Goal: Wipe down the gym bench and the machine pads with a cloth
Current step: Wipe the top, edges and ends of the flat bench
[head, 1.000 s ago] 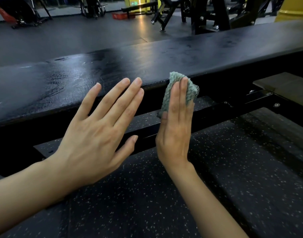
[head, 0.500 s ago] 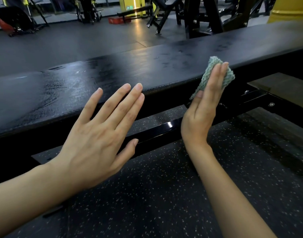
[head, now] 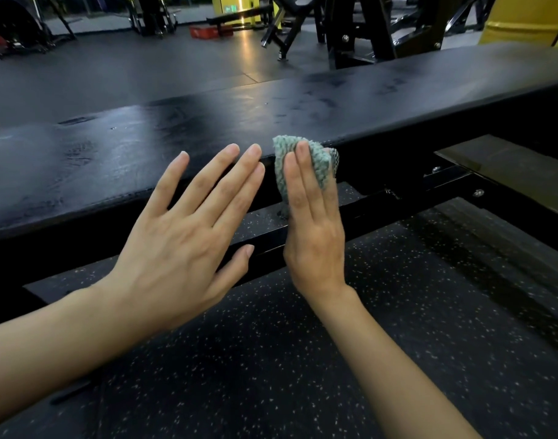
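A long black padded gym bench [head: 208, 128] runs across the view, its top shiny with damp streaks. My right hand [head: 314, 229] presses a folded green cloth [head: 318, 163] flat against the bench's near side edge, fingers straight. My left hand [head: 182, 245] is spread with straight fingers just left of it, fingertips at the bench's edge; whether they touch it is unclear.
A black steel frame bar [head: 429, 191] runs under the bench, with a bolted plate [head: 499, 160] at right. Speckled rubber flooring [head: 303, 359] lies below. Gym machines [head: 366, 33] and a yellow pillar [head: 524, 20] stand beyond the bench.
My right hand slid the cloth right along the bench's side edge, then back left next to my left hand. My left hand has hardly moved.
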A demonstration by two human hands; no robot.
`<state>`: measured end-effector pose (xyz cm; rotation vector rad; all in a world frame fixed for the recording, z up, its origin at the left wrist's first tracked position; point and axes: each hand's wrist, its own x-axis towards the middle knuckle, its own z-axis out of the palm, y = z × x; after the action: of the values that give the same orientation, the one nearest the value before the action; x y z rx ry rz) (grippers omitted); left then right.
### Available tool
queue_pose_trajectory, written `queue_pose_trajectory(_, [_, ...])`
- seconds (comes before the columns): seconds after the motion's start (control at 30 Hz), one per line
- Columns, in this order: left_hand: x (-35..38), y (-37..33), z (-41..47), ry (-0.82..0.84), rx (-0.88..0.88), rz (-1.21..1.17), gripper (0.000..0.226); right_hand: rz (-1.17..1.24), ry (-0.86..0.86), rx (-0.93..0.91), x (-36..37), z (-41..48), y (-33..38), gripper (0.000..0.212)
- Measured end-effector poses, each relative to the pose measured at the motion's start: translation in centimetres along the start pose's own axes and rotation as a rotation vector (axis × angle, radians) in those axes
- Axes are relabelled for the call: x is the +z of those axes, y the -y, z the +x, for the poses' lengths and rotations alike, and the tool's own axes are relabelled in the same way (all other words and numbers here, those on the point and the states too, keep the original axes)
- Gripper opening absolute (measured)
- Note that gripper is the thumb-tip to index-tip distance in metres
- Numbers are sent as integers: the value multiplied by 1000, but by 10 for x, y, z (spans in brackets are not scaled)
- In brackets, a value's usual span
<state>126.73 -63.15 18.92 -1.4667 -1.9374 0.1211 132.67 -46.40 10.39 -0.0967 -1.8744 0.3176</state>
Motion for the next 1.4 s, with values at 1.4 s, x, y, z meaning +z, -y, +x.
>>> queue_pose_trajectory(1.4, [2,-30,28,51,-58,22,75,72,-100,206,-46,27,-77,47])
